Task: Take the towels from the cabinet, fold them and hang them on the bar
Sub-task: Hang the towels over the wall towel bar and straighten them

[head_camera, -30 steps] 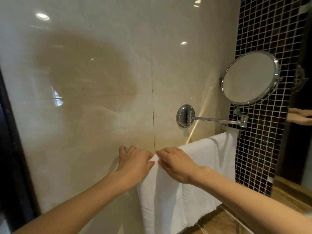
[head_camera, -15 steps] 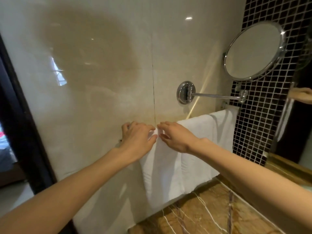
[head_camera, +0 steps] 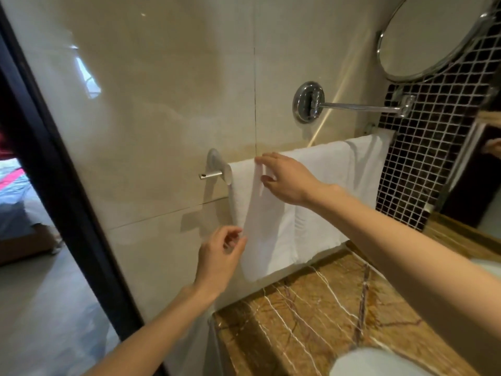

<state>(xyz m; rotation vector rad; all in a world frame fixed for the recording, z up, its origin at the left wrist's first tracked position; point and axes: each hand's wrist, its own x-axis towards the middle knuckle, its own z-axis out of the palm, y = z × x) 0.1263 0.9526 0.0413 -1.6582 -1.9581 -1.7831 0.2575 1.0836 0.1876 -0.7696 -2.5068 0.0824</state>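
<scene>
Glossy beige wall tiles are backing the chrome towel bar (head_camera: pixel 214 174) at frame centre, above the brown veined marble tabletop (head_camera: pixel 311 321). The white terry towel (head_camera: pixel 271 226) is hanging over the bar's left end, beside a second white towel (head_camera: pixel 333 185). The right hand (head_camera: pixel 288 180) is pinching its top fold, grip clamped. The left hand (head_camera: pixel 219 256) is hovering at its lower left edge; whether that grip is closing on cloth cannot be told. Advised: anchoring the top while drawing the hem straight down.

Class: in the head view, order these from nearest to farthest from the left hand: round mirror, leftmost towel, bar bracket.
1. leftmost towel, right beside the left hand.
2. bar bracket, above it.
3. round mirror, top right.
</scene>
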